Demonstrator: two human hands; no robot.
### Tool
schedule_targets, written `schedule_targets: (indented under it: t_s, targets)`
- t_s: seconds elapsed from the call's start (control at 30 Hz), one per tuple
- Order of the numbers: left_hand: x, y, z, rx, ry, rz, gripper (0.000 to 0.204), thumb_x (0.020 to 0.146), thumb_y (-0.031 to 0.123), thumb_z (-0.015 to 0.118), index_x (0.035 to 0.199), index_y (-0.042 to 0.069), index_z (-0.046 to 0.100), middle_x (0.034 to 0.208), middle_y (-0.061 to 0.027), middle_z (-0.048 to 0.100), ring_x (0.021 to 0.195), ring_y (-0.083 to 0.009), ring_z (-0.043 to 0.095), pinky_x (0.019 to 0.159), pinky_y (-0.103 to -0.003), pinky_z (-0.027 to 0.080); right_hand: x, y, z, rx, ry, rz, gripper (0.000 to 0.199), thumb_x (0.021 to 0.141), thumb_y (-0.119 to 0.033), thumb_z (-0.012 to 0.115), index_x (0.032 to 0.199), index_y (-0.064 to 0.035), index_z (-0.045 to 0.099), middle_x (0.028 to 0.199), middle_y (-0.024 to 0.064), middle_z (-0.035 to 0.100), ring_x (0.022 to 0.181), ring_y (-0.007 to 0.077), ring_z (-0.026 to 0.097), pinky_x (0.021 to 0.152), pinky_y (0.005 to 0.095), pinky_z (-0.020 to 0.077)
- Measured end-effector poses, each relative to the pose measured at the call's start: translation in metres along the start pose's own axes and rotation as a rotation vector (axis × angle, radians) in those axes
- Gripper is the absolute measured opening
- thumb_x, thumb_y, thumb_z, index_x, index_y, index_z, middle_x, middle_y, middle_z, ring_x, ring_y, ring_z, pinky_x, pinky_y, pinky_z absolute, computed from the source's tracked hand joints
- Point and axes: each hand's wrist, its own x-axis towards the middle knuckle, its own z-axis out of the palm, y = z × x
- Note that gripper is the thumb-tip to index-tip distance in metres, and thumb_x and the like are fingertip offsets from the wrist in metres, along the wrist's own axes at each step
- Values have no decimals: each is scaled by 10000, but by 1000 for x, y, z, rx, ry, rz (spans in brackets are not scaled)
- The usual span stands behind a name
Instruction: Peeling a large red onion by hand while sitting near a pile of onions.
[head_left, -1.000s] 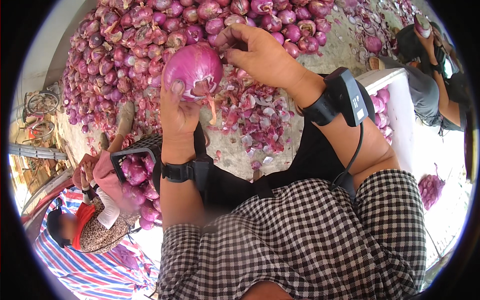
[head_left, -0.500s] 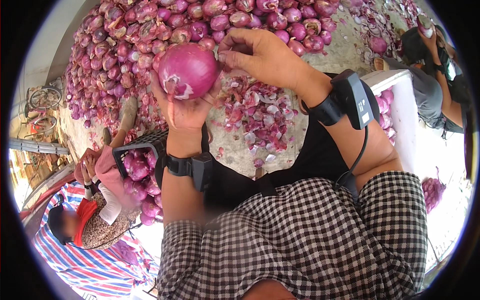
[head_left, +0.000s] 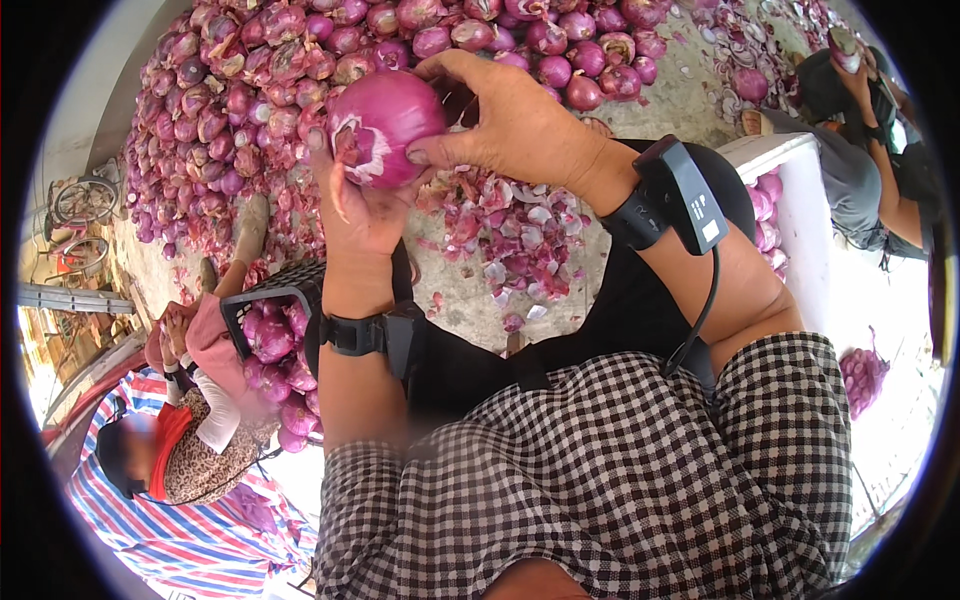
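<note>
A large purple-red onion (head_left: pixel 392 118) is held up in front of me, with whitish torn skin round the end that faces me. My left hand (head_left: pixel 362 218) cups it from below, the fingers mostly hidden under and behind it. On its right side my right hand (head_left: pixel 525 125) grips it, thumb on the near face and index finger over the top. Beneath the hands, loose purple and white onion peels (head_left: pixel 520 240) lie scattered on the concrete floor.
A big heap of onions (head_left: pixel 215 120) spreads across the far side and left. At my left stands a black crate (head_left: pixel 310 280) of onions; at my right, a white box (head_left: pixel 805 200) with more. One person (head_left: pixel 205 440) sits at the left, another (head_left: pixel 860 190) at the far right holding an onion.
My right hand has come left from beside the onion and taken hold of its right side. The onion has shifted slightly up and right, its torn end turned more toward me.
</note>
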Motion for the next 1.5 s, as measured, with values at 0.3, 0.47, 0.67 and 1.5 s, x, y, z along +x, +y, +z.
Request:
schedule_targets:
  t_s: [0.3, 0.47, 0.67, 1.5]
  targets:
    - [-10, 8, -5, 38, -265, 37, 560, 879, 396, 490, 1308, 42, 427, 1291, -159, 499, 1190, -325, 503, 931, -532, 461, 3, -1, -10, 118, -37, 73, 581, 751, -294, 777, 1211, -23, 548, 1028, 111, 639, 955, 176, 604, 837, 303, 489]
    - [-7, 8, -15, -227, -579, -90, 554, 849, 350, 545, 1295, 40, 433, 1285, -157, 494, 1139, -359, 522, 852, -546, 491, 6, 4, -12, 293, -17, 182, 584, 788, -348, 748, 1214, 0, 548, 1037, 112, 637, 964, 174, 600, 835, 295, 487]
    - [-5, -3, -22, -5, -367, 64, 496, 850, 241, 616, 1275, 51, 446, 1266, -135, 512, 1132, -327, 539, 864, -501, 512, 6, 2, -10, 247, -36, 231, 569, 834, -389, 694, 1218, 5, 547, 1022, 106, 632, 941, 155, 592, 801, 280, 490]
    - [0, -17, -2, 153, -104, 263, 644, 828, 442, 670, 1303, 72, 442, 1246, -110, 547, 1134, -276, 552, 970, -465, 469, -4, 3, 17, -161, -3, -122, 597, 750, -236, 623, 1226, 83, 457, 1007, 293, 534, 1000, 402, 523, 890, 438, 454]
